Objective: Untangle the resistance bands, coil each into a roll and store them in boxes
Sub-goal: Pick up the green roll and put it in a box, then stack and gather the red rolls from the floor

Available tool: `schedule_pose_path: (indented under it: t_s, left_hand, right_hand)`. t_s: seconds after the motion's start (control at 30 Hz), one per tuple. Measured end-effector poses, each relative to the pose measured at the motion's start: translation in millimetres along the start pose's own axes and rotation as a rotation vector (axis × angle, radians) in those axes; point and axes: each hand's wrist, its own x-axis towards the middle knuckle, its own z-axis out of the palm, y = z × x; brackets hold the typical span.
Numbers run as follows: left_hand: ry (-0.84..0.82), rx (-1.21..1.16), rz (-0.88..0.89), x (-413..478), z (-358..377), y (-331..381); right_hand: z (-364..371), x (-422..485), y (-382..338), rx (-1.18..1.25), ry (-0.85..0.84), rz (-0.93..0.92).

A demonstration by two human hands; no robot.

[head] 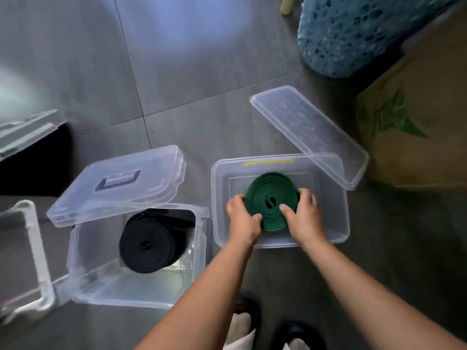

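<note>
Both the left hand and right hand grip the coiled dark-green rubber resistance band by its rim inside, seemingly just above, the clear plastic box; springy and light, it will likely uncoil unless squeezed edgewise.

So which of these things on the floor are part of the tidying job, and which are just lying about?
Part of the job: green band, gripped by the left hand and right hand; right box; black band in the left box; right lid; left lid.
Just lying about: blue basket; cardboard box; clear tub, far left.
</note>
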Motion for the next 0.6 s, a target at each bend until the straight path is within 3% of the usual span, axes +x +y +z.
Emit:
schedule_pose_path:
  t_s: [0.1, 0.17, 0.33, 0.47, 0.57, 0.6]
  left_hand:
    - [-0.006, 0.061, -0.04, -6, -2, 9]
    - [0.015, 0.128, -0.036, -18, -9, 17]
    - [0.052, 0.256, 0.154, -82, -46, 36]
    - [-0.018, 0.291, 0.335, -172, -90, 39]
    - [-0.042, 0.409, 0.49, -241, -130, 40]
    - [-0.008, 0.511, 0.549, -259, -144, 41]
  right_hand:
    - [-5, -2, 2, -0.149, -0.035, 0.044]
    - [-20, -6, -5, -0.106, -0.074, 0.121]
    - [-65, -58, -17, -0.098, -0.169, 0.097]
    - [-100, -165, -15, -0.047, -0.298, 0.071]
    - [-131, -242, -9, 0.028, -0.042, -0.032]
    - [-144, -273, -7, 0.116, -0.034, 0.031]
